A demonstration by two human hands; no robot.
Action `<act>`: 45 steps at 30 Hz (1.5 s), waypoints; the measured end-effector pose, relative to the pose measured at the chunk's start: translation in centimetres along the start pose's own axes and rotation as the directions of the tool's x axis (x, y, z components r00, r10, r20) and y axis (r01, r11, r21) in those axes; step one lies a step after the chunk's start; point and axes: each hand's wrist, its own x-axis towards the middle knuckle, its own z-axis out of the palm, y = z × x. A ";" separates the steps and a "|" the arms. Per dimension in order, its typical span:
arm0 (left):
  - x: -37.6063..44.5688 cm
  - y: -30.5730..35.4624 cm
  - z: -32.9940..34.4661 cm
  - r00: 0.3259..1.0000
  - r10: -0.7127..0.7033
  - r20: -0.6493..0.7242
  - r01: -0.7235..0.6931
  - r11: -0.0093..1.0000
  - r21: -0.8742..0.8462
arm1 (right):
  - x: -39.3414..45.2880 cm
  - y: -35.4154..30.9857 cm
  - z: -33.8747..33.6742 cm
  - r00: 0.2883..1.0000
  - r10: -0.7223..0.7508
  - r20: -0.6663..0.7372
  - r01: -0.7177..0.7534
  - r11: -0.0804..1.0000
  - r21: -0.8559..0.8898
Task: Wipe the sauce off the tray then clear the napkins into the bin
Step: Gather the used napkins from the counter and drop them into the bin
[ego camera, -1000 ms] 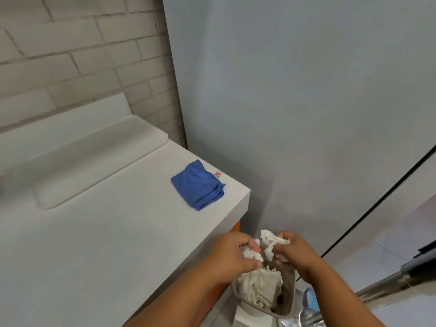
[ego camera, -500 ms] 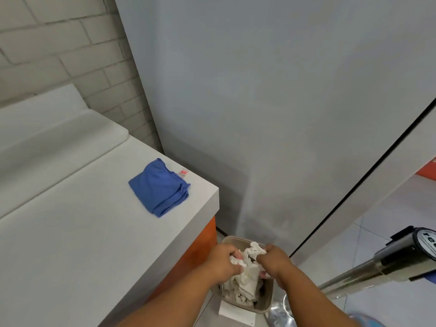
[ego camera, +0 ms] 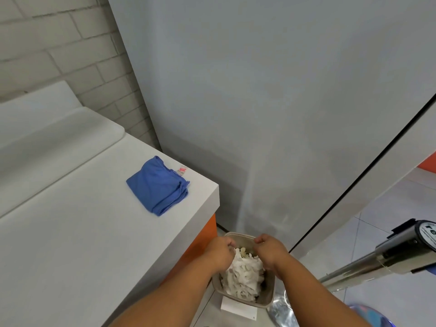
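A small beige bin (ego camera: 270, 294) stands on the floor beside the counter, piled with crumpled white napkins (ego camera: 243, 277). Both my hands hover over its far rim. My left hand (ego camera: 220, 252) has curled fingers that touch the top of the napkin pile; whether they still grip any napkin is hidden. A short gap separates it from my right hand (ego camera: 271, 252), whose fingers are curled shut with nothing visible in them. A long white tray (ego camera: 70, 138) lies at the back of the counter.
A folded blue cloth (ego camera: 158, 185) lies near the corner of the white counter (ego camera: 94, 232), which has an orange side. A grey wall panel rises behind the bin. A metal pole (ego camera: 377, 263) juts in from the right. A white slip of paper (ego camera: 238, 308) lies under the bin.
My hands have lowered the crumpled napkins into the bin and moved apart. The napkins that they gripped between them now lie on the pile.
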 end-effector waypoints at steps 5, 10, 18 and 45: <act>-2.6 2.2 -2.0 0.982 0.151 -0.114 -0.150 0.989 0.019 | -2.1 -2.3 0.1 0.984 -0.179 0.004 0.179 0.984 -0.008; -7.4 3.6 -5.5 0.901 0.280 -0.332 -0.286 0.958 0.032 | -6.1 -6.6 0.0 0.930 -0.367 0.013 0.367 0.928 -0.066; -16.8 1.0 -13.9 0.801 0.240 -0.549 -0.349 0.932 -0.102 | -15.1 -14.7 3.1 0.774 -0.621 0.121 0.633 0.762 -0.138; -40.4 -42.4 -36.5 0.106 -0.608 -0.787 0.683 0.619 -0.387 | -28.4 -31.7 40.5 0.255 -0.650 0.716 0.967 0.158 -0.201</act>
